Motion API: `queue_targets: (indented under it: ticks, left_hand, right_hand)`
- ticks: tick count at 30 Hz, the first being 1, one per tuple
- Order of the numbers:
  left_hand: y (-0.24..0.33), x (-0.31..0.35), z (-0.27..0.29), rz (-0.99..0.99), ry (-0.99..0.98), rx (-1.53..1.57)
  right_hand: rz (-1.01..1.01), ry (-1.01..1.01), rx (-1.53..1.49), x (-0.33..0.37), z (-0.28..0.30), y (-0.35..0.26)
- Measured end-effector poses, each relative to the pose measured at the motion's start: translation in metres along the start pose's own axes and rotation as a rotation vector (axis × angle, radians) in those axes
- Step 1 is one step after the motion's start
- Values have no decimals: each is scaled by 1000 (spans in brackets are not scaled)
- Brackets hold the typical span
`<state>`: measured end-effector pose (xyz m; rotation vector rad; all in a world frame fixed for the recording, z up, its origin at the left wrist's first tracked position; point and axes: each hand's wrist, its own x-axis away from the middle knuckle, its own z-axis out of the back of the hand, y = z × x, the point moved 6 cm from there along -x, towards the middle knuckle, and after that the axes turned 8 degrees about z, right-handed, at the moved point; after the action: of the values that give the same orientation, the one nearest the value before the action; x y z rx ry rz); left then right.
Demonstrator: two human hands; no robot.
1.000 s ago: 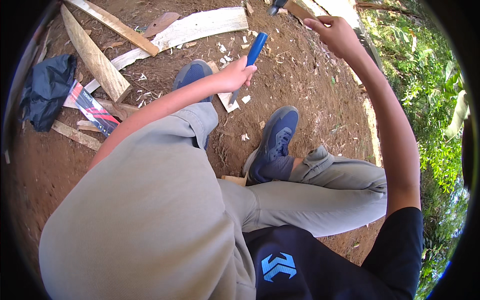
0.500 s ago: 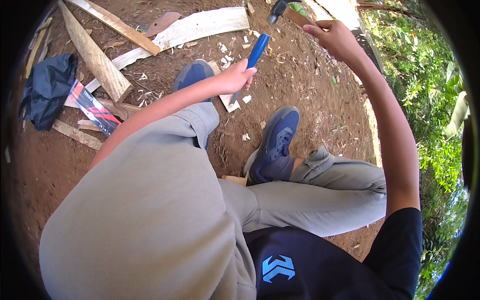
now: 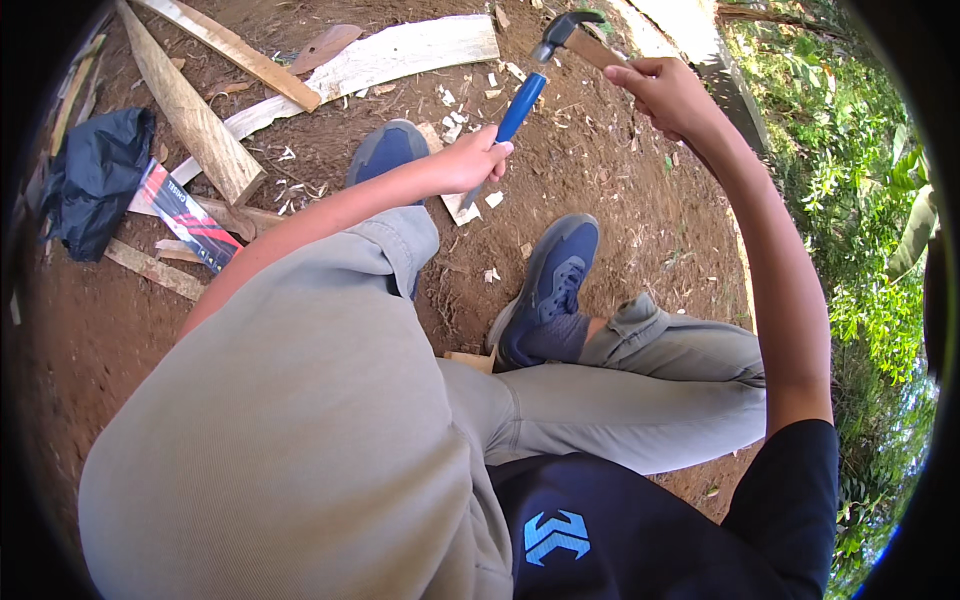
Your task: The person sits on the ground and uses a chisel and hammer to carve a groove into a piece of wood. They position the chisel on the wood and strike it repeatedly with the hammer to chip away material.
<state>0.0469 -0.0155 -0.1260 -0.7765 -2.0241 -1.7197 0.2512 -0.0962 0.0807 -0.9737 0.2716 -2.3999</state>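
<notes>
My left hand is wrapped round a chisel with a blue handle. The chisel slants, its metal blade pointing down to a pale piece of wood on the ground beside my left shoe; whether the tip touches cannot be made out. In my right hand is a claw hammer with a wooden handle and a dark head. The hammer's face is just above the end of the chisel handle, with a small gap seeming to lie between them.
Planks and a long pale board lie at the far left. A black plastic bag and a printed chisel package are near my left forearm. Wood chips dot the brown soil. Green plants grow at the right.
My right hand has lowered the hammer, bringing its head closer to the chisel's end. The chisel handle has tilted slightly to the right, still in my left hand.
</notes>
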Motion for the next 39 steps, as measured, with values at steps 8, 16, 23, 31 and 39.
queue_targets:
  ticks: [8, 16, 23, 31, 39]
  left_hand:
    - [42, -14, 17, -89, 48, 68]
    - [52, -14, 13, -85, 159, -29]
    - [51, -12, 13, -87, 141, -61]
    - [44, -16, 10, -35, 127, -47]
    - [12, -11, -3, 86, 46, -198]
  right_hand:
    - [-54, 227, -384, 15, 17, 34]
    - [21, 310, -119, 4, 18, 27]
    - [47, 266, 3, -12, 24, 23]
    - [46, 314, 116, -12, 18, 17]
    - [51, 147, 68, -5, -6, 20]
